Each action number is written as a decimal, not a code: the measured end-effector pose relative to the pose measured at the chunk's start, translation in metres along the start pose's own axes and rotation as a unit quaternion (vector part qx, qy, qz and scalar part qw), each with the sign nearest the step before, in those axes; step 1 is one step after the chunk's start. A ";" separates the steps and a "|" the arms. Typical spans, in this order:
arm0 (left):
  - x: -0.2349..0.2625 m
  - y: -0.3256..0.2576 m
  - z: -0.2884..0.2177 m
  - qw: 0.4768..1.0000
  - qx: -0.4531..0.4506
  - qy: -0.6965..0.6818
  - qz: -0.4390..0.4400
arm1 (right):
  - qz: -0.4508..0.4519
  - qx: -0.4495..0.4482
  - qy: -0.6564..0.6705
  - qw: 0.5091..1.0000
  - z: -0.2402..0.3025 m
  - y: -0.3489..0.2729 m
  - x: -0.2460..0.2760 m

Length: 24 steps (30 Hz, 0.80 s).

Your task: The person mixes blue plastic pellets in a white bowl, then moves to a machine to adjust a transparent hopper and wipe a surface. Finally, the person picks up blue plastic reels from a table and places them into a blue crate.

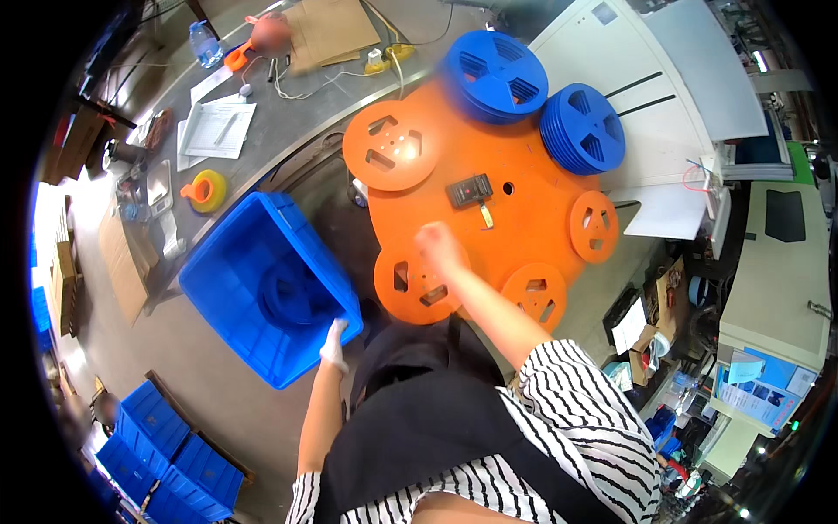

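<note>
My right hand (438,247), smeared by motion, is above an orange slotted disc (403,297) at the near edge of a large orange round table (524,210). Whether its fingers hold anything cannot be made out. At the near right rim of a blue plastic bin (209,253) is my left hand (333,344), in a pale covering. Its fingers are too indistinct to read, and I cannot tell if it touches the rim. Inside the bin lie blue slotted discs (292,293). More orange discs rest around the table's edge, one (391,146) at the far left.
Two stacks of blue slotted discs, the first (497,77) and second (589,129), stand at the table's far right. A dark handheld device (470,191) lies mid-table. Left is a grey workbench (288,122) with papers and tape. Blue crates (201,476) are stacked lower left.
</note>
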State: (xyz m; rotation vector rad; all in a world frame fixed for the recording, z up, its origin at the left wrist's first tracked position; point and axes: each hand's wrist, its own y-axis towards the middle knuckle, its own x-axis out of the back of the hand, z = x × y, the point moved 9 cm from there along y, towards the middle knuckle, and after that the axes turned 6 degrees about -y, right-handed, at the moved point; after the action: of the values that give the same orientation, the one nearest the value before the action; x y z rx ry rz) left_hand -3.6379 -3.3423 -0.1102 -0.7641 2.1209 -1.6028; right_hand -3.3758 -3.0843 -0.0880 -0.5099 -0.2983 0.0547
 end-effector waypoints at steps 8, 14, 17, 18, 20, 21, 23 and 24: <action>-0.082 0.089 -0.043 0.980 -0.166 0.084 0.073 | -0.336 -0.382 -0.173 0.843 -0.087 0.156 0.091; -0.209 0.138 -0.116 0.956 -0.273 0.073 0.079 | -0.348 -0.266 -0.276 0.856 -0.084 0.181 0.071; -0.238 0.158 -0.119 0.912 -0.341 0.226 -0.009 | -0.341 -0.030 -0.179 0.923 -0.084 0.175 0.091; -0.246 0.144 -0.130 0.934 -0.296 0.195 -0.033 | -0.292 0.013 -0.200 0.935 -0.057 0.163 0.099; -0.251 0.134 -0.133 0.724 -0.435 0.518 -0.136 | -0.255 0.170 -0.181 0.935 0.001 0.169 0.120; -0.254 0.128 -0.135 0.723 -0.428 0.528 -0.127 | -0.274 0.213 -0.211 0.914 0.043 0.175 0.136; -0.259 0.116 -0.140 0.704 -0.394 0.580 -0.109 | -0.310 0.251 -0.238 0.886 0.111 0.216 0.169; -0.262 0.119 -0.134 0.703 -0.359 0.608 -0.088 | -0.328 0.247 -0.236 0.881 0.129 0.246 0.187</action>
State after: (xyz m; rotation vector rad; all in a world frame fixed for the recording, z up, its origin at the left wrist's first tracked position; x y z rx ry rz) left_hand -3.5351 -3.0537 -0.1935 0.1042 3.8625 -1.4599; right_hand -3.2296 -2.7852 -0.0511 0.1446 -0.8982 -0.4059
